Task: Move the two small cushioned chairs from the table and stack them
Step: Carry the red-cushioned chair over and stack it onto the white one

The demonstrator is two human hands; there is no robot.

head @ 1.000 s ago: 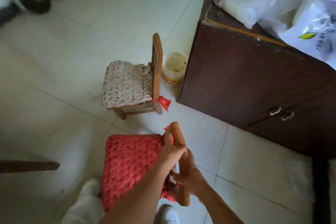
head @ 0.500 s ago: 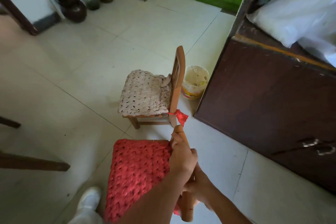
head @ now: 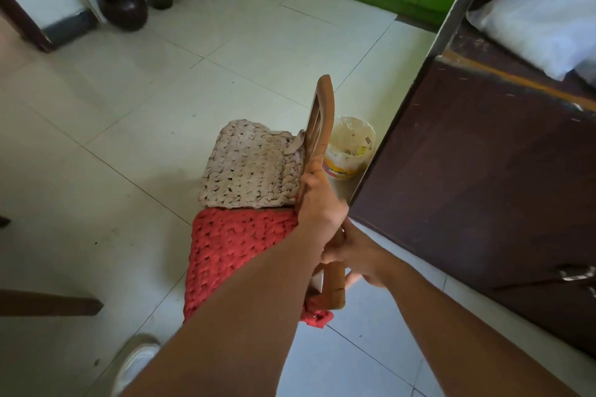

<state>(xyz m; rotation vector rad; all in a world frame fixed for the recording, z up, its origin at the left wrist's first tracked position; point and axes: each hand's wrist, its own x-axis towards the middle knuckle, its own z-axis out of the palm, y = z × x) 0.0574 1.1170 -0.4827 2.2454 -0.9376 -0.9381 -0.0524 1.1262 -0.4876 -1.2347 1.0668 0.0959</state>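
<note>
Both hands clamp the red-cushioned chair's wooden backrest: left hand high, right hand lower. Red-cushioned chair is carried, overlapping the beige-cushioned chair on the floor. Probably light, rigid frame; soft cushions, so grip wood.

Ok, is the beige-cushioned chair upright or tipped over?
Upright. The beige-cushioned chair has its seat cushion facing up and its backrest rising vertically; its legs are hidden behind the red-cushioned chair.

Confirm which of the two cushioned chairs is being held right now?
The red-cushioned chair: left hand and right hand grip its backrest. The beige-cushioned chair stands untouched beyond it.
</note>
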